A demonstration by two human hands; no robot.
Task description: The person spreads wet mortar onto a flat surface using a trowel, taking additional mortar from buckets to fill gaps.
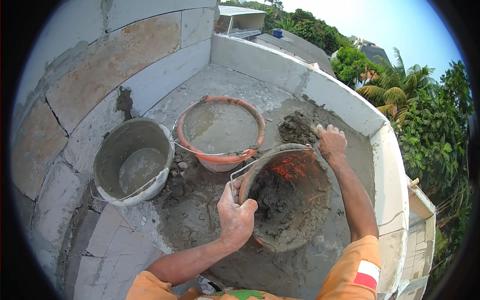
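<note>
My left hand (237, 216) grips the near-left rim of a tilted orange bucket (327, 187), its thumb over the edge. Wet grey mortar (280, 202) coats the inside of this bucket, whose mouth faces me. Beyond the far-right rim, my right hand (332, 143) is closed around what looks like a trowel's handle, mostly hidden by the fingers. A dark clump of mortar (297, 128) is right beside that fist; any blade is covered by it. The tilted bucket's wire handle (245, 169) rises near my left hand.
An orange-rimmed bucket (261, 120) of grey, watery liquid stands beyond my left hand. Left of it is a grey bucket (104, 167) with some liquid at its bottom. A block wall (115, 55) bounds the left; a low parapet (350, 102) curves along the far and right sides.
</note>
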